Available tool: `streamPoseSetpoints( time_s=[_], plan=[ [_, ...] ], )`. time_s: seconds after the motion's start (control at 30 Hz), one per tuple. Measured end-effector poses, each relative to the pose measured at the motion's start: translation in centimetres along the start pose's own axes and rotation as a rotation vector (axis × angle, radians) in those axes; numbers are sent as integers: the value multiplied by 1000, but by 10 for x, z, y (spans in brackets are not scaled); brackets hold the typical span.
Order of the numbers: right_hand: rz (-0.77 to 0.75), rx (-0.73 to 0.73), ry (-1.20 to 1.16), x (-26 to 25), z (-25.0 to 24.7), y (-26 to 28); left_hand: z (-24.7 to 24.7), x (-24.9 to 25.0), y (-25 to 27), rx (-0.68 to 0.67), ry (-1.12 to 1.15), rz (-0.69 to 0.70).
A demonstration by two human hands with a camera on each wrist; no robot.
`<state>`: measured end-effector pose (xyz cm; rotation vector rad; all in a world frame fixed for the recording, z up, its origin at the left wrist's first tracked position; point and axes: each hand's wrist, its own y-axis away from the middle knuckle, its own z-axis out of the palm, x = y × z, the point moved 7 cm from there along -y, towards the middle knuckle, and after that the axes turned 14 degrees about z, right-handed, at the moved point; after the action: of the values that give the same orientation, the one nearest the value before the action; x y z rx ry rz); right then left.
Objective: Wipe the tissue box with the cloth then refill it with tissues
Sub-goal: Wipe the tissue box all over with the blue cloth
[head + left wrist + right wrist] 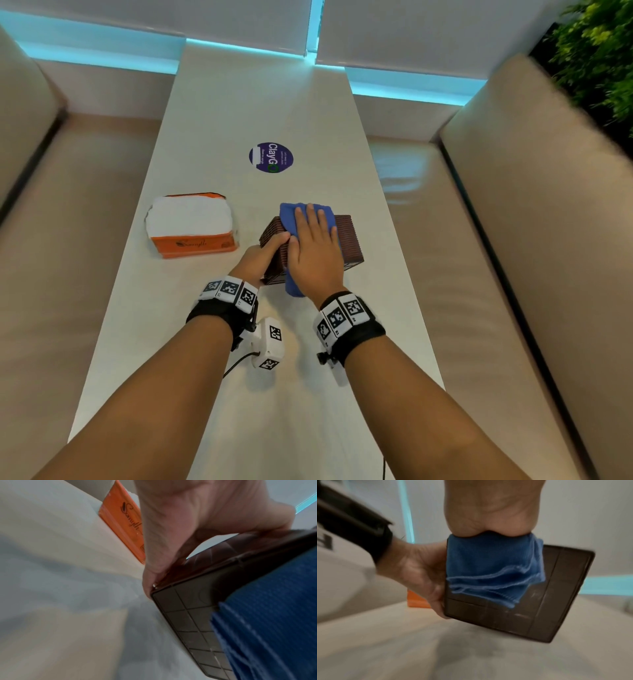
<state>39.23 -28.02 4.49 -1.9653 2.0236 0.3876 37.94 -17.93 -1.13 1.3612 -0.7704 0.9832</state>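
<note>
A dark brown ribbed tissue box [349, 236] [181, 605] [556, 595] lies on its side near the middle of the white table [239, 102], its gridded base facing me. My left hand [262, 255] [188, 527] [419, 572] grips its left edge, thumb over the top. A folded blue cloth [291, 214] [267, 615] [489, 566] is draped over the box's upper side. My right hand [313, 246] [489, 507] presses flat on the cloth with straight fingers. An orange pack of white tissues [191, 226] [125, 523] [417, 601], opened at the top, sits to the left.
A round purple sticker [271, 157] lies on the table beyond the box. Beige padded benches [68, 205] run along both sides. Green foliage [596, 51] fills the far right corner. Window blinds [411, 31] hang at the table's far end.
</note>
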Motion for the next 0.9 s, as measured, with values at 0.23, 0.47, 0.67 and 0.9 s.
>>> streamPoseSetpoints(
  time_s=[0.23,0.47,0.67,0.9],
  plan=[
    [209,-13,-35,46,-7,-29,-7,-7,-6,-4,4,-13],
    [513,-290,-590,84,-12,-36,-7,-12,-10,8,35,-26],
    [783,-509,-1076,105,-3,-18,-5,-10,-10,-42,99,3],
    [775,-573,-1137,105,-2,-6,-7,3,0,-141,221,-25]
  ],
)
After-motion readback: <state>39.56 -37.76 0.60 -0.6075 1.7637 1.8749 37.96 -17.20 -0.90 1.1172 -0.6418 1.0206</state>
